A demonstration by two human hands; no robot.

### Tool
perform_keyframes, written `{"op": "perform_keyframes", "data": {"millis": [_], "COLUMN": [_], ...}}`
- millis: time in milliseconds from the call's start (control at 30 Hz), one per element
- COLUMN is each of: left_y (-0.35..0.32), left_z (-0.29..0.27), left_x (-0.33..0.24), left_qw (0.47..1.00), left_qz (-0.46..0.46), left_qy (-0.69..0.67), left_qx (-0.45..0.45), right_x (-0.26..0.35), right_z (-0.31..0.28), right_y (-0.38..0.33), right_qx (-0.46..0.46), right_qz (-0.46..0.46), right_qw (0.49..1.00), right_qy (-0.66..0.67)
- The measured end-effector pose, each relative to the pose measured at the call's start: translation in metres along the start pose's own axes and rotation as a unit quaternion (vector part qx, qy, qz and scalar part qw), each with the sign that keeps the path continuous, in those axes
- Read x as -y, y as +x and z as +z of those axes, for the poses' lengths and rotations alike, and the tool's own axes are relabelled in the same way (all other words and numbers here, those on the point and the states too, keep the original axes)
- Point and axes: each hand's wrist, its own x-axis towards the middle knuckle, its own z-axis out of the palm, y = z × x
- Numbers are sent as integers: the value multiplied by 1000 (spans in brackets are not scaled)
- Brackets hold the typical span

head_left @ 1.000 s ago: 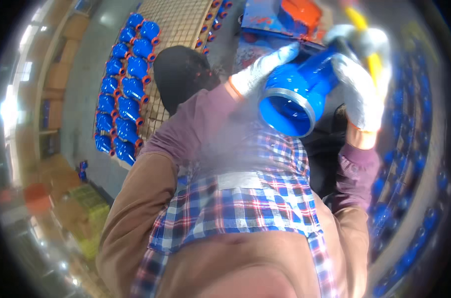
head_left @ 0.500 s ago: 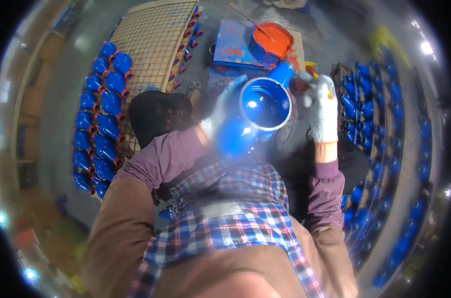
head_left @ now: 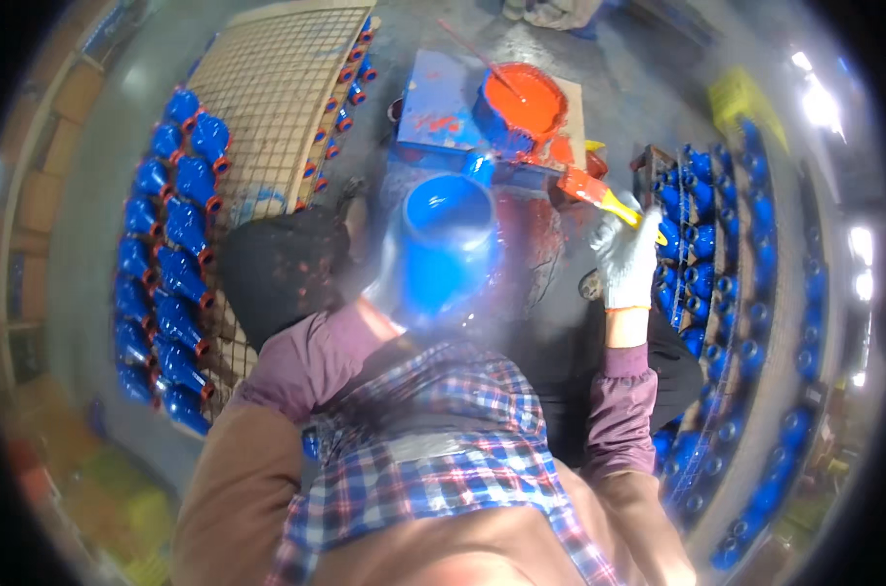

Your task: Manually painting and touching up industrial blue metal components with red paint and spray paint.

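Observation:
A glossy blue hollow casting, like a valve body [head_left: 441, 269], is in front of my chest, its round mouth tilted up and a narrower neck at its far end. My left hand [head_left: 388, 277], in a whitish glove, is closed on the casting's left side; blur and the casting hide most of the fingers. To the right, my gloved right hand [head_left: 628, 259] grips the yellow handle of a paintbrush [head_left: 587, 188]. Its bristles are coated orange-red and point left toward the paint pot [head_left: 506, 132]. Brush and casting are apart.
The pot, full of orange-red paint with a thin stick [head_left: 482, 59] in it, stands on a paint-stained board [head_left: 433, 98]. Blue castings with red ends [head_left: 184, 273] line a mesh rack [head_left: 267, 88] at left. More blue castings [head_left: 697, 220] fill racks at right.
The casting has moved left, and its mouth and neck have turned. My right hand has lowered slightly, and the brush now shows clearly, bristles pointing left. The view has shifted a little.

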Motion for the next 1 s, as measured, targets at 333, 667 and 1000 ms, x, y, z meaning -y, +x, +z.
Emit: {"op": "perform_keyframes", "data": {"millis": [333, 667, 1000], "left_y": [-21, -32, -34], "left_z": [0, -32, -26], "left_x": [8, 2, -17], "left_qw": [998, 913, 858], "left_qz": [4, 195, 161], "left_qy": [39, 329, 472], "left_qx": [-57, -144, -126], "right_x": [-5, -27, 2], "right_z": [52, 55, -7], "right_y": [79, 114, 56], "right_qx": [-60, -37, -53], "right_qz": [-243, -289, -23], "right_qw": [892, 806, 981], "right_qy": [-376, -515, -183]}}
